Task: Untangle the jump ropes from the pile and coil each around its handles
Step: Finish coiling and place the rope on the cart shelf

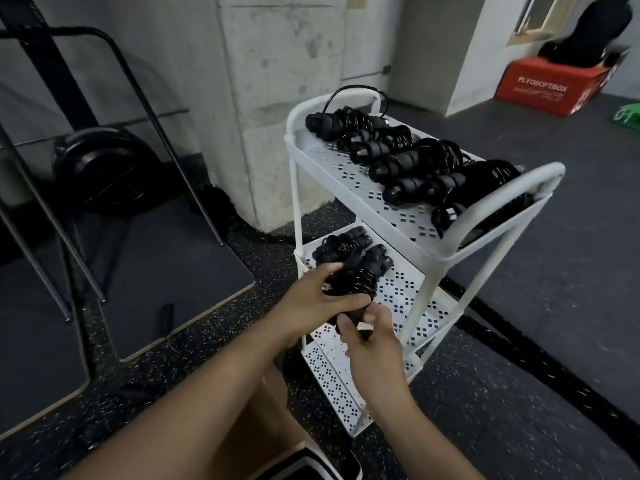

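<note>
Both hands, left (313,301) and right (372,336), grip coiled rope (358,280) | over middle shelf (403,292) rim

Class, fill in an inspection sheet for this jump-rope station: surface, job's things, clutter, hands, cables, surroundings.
Surface: white cart, perforated shelves.
Job's things: several coiled ropes on the top tray; two shelf ropes on the middle tier; one held bundle.
Clutter: small dark object on the floor.
Grippers: left hand grips the held bundle; right hand pinches its end.
Cables: thick black rope across the floor.
Surroundings: concrete pillar, weight plate, red box.
</note>
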A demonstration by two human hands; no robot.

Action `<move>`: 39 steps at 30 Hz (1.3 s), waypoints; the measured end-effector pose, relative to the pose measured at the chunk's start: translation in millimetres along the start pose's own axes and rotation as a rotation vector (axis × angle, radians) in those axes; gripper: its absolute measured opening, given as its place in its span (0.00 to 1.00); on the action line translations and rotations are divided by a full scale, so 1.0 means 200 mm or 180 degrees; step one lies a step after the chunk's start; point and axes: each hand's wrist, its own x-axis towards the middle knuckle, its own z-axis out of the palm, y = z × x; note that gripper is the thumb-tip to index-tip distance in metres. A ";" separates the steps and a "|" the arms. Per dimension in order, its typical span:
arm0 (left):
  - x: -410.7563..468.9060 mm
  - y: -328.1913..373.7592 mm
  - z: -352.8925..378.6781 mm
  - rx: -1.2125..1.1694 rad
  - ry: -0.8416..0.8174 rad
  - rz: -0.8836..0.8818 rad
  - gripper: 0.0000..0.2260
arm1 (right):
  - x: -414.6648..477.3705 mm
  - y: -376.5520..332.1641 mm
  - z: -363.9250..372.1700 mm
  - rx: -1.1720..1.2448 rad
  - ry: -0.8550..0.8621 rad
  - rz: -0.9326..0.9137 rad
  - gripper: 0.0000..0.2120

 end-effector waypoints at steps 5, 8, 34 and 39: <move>0.20 0.00 0.07 0.0542 -0.0130 0.0282 0.37 | 0.10 0.07 0.09 0.0102 0.0430 0.0498 0.17; 0.28 -0.01 0.12 0.0941 -0.0030 0.0398 0.32 | 0.16 0.07 0.13 0.0324 0.0616 0.0832 0.16; 0.43 -0.10 0.26 0.1557 0.0092 0.0712 0.32 | 0.12 -0.05 0.13 0.0731 0.0790 0.0674 0.33; 0.32 -0.20 0.07 0.0934 0.0133 0.0770 0.17 | 0.09 -0.09 0.15 0.0835 0.0476 -0.0036 0.19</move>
